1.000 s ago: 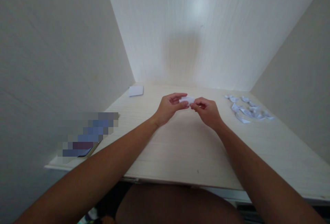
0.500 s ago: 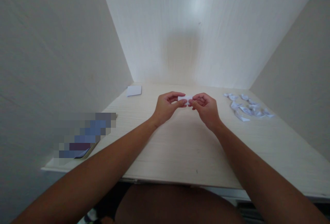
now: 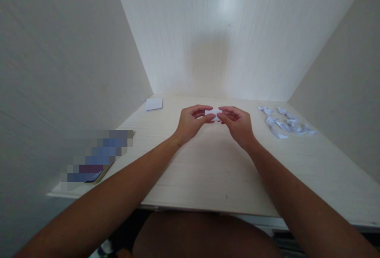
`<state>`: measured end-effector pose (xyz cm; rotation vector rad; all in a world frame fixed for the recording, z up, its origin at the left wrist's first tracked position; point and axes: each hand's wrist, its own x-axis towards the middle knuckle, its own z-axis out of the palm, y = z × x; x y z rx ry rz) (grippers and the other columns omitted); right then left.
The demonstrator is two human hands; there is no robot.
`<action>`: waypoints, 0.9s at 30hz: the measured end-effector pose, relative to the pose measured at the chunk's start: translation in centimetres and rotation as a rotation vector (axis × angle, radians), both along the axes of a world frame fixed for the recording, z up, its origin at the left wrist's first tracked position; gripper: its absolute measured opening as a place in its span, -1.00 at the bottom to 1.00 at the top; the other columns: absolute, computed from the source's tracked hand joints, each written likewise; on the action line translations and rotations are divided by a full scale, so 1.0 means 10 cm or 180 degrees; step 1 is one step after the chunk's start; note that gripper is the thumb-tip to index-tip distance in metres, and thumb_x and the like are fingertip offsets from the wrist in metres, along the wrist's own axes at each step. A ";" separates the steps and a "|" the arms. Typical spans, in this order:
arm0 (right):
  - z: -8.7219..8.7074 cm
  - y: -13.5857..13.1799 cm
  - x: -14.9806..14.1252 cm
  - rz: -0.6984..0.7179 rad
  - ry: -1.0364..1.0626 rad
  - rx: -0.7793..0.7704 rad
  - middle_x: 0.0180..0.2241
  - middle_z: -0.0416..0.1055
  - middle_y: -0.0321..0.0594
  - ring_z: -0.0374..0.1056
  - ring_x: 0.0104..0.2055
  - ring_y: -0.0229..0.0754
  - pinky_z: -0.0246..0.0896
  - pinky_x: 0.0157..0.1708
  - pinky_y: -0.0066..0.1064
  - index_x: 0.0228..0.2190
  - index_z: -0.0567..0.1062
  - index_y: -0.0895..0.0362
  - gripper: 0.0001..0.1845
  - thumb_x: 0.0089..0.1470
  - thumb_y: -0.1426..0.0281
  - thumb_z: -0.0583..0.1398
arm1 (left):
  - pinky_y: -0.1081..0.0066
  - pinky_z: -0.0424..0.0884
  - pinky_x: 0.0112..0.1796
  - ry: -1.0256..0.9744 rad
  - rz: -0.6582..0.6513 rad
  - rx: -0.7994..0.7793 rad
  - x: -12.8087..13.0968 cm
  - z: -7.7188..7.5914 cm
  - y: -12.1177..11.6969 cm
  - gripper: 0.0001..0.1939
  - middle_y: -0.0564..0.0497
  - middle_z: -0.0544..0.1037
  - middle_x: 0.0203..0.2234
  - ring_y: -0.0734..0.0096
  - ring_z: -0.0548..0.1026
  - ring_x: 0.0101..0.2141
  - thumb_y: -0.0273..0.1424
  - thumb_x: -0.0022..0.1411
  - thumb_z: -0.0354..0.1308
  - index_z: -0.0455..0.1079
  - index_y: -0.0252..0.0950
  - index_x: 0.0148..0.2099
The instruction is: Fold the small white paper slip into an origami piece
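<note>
Mid-frame, the left hand and right hand each pinch one small white paper piece — grips closed on it, above the tabletop.

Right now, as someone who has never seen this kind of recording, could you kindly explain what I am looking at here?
This is filmed by a camera worn on a person's head, looking forward and down, so the two bare arms reaching in from the bottom are that person's own. The left hand and the right hand meet above a pale wooden desk set in an alcove, and together they pinch a small white piece of paper between the fingertips. To the right lies a cluster of small folded white paper pieces. At the back left lies a flat white sheet. At the near left edge something is blurred out, so I cannot say what it is.
</note>
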<state>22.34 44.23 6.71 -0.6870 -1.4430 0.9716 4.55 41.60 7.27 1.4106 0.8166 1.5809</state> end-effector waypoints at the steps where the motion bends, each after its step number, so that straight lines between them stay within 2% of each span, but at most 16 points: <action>1: 0.00 0.00 0.00 0.0007 0.0011 0.0004 -0.40 0.60 -0.24 0.52 -0.39 -0.20 0.47 -0.37 -0.32 -0.26 0.66 0.11 -0.63 -0.08 0.16 0.48 | 0.21 0.69 -0.15 -0.0010 -0.0016 -0.0019 0.00 0.00 0.00 -0.60 -0.05 0.71 -0.35 0.34 0.67 -0.31 -0.30 0.00 0.57 0.62 -0.36 -0.12; 9: 0.00 0.00 0.02 0.0005 -0.0070 0.0100 -0.40 0.61 -0.23 0.52 -0.38 -0.20 0.48 -0.35 -0.33 -0.26 0.66 0.10 -0.68 -0.05 0.20 0.46 | 0.13 0.70 -0.10 -0.0022 -0.0023 -0.0124 0.00 0.01 -0.01 -0.57 -0.09 0.71 -0.32 0.29 0.68 -0.29 -0.25 0.00 0.57 0.63 -0.39 -0.14; 16: -0.01 0.02 0.05 -0.0041 -0.0199 0.0153 -0.35 0.65 -0.18 0.56 -0.32 -0.13 0.53 -0.20 -0.21 -0.28 0.67 0.09 -0.70 -0.02 0.18 0.44 | 0.05 0.69 -0.05 0.0104 -0.0076 -0.0204 -0.04 0.04 0.01 -0.52 -0.06 0.71 -0.33 0.28 0.68 -0.28 -0.21 -0.03 0.58 0.64 -0.36 -0.11; 27: -0.01 0.05 0.08 -0.0056 -0.0169 0.0027 -0.35 0.66 -0.16 0.58 -0.33 -0.12 0.54 -0.19 -0.20 -0.27 0.69 0.11 -0.69 -0.06 0.22 0.46 | 0.02 0.68 -0.05 0.0154 0.0090 -0.0231 -0.07 0.04 0.02 -0.56 -0.09 0.72 -0.34 0.25 0.67 -0.31 -0.22 -0.03 0.58 0.68 -0.37 -0.14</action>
